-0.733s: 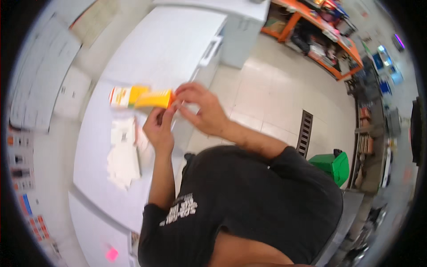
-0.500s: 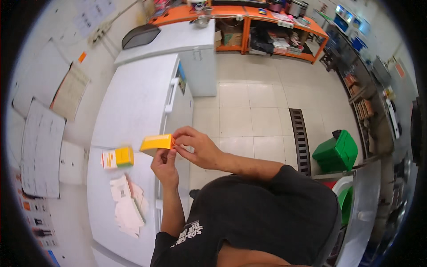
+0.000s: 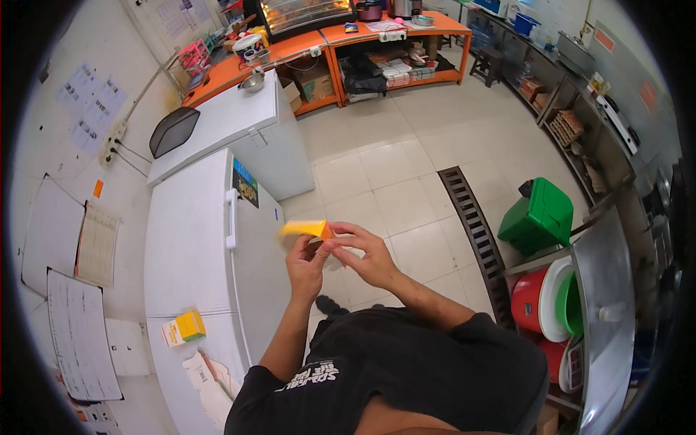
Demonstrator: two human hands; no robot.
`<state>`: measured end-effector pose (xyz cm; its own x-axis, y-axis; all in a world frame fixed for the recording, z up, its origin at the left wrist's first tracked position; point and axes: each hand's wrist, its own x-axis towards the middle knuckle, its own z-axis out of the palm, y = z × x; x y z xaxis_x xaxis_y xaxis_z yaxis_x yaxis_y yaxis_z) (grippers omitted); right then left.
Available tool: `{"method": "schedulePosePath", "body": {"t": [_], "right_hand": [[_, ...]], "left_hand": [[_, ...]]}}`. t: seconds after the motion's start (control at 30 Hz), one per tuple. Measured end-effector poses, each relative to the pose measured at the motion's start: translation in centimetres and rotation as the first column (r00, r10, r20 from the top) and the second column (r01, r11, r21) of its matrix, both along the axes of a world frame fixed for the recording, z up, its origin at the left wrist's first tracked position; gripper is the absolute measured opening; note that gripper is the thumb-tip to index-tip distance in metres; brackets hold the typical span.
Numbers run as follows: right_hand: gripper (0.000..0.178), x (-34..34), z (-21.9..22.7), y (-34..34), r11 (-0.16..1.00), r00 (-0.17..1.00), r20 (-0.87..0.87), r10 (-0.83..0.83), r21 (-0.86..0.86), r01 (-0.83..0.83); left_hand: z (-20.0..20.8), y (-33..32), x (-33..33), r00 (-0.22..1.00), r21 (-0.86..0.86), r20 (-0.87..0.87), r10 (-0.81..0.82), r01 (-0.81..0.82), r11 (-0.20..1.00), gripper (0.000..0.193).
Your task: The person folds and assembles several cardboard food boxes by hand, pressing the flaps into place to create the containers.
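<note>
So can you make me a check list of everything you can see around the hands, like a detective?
Surface: white chest freezer at the person's left, lid shut.
Job's things: small yellow-orange box, held up in front of the chest, away from the freezer.
Clutter: yellow box and loose papers on the freezer lid.
Hands: left hand holds the box from below; right hand pinches its end.
Cables: cords run down the wall from a power strip.
Surroundings: tiled floor with a drain grate, green bin, red tub, orange shelves, paper sheets on the wall.
</note>
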<state>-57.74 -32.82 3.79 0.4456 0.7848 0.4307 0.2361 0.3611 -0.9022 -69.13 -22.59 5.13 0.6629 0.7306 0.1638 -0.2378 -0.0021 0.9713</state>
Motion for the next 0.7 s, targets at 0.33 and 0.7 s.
{"method": "schedulePosePath", "body": {"t": [0.33,0.7], "right_hand": [[0.031,4.0,-3.4,1.1,0.758,0.77,0.461,-0.442,-0.268,0.595],[0.017,14.1,-4.6,12.1,0.861,0.759,-0.409,-0.507,-0.294,0.416]], "left_hand": [[-3.1,1.0,8.7,0.994,-0.352,0.013,0.107,-0.096,0.931,0.03],[-4.6,12.5,17.0,0.9,0.591,-0.39,-0.193,0.406,0.697,0.032]]}}
